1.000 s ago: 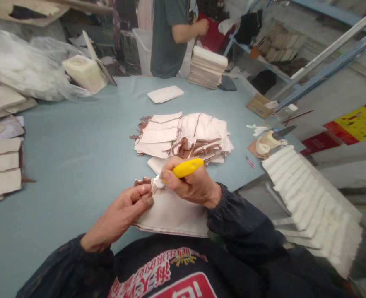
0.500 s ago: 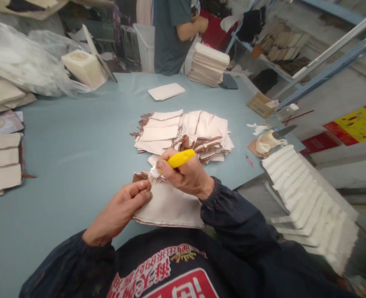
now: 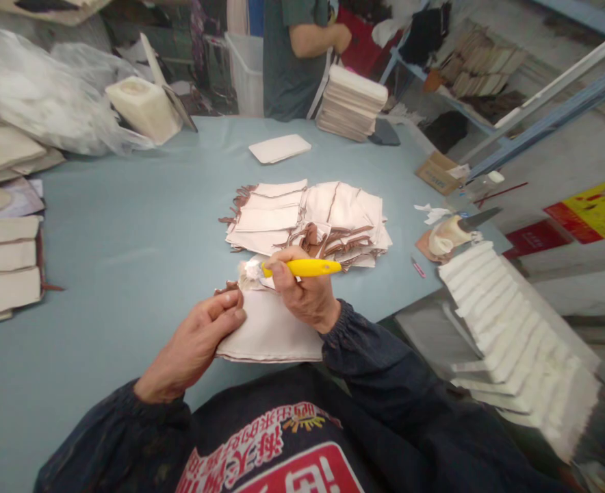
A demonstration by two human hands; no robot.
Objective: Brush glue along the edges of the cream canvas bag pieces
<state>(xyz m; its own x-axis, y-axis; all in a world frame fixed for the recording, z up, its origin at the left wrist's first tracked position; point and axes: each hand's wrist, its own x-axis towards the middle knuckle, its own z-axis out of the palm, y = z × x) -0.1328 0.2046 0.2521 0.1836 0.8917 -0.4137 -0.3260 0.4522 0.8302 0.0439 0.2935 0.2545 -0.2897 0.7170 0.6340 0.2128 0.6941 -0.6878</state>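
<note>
In my right hand (image 3: 305,291) is a brush (image 3: 313,268) with a yellow handle, held nearly level. Its pale bristles, wrapped in white near the handle, lie over the far edge of a cream leather-like piece (image 3: 276,329). That piece is layered, with brown showing at its upper left edge. My left hand (image 3: 204,335) pinches that left edge between thumb and fingers, close to the bristles. Just beyond the brush lie stacks of similar cream pieces (image 3: 272,218) with ragged brown edges.
A single cream panel (image 3: 279,148) lies farther back, near a tall stack (image 3: 351,103). At right are a cutter (image 3: 418,266), a tape roll (image 3: 442,243) and a rack of pale pieces (image 3: 518,342). A plastic bag (image 3: 40,96) sits at left. Another person (image 3: 295,61) stands across the table.
The brush has swung from tilted to nearly level, its bristles moving slightly left and away from me. The left hand still pinches the piece's edge.
</note>
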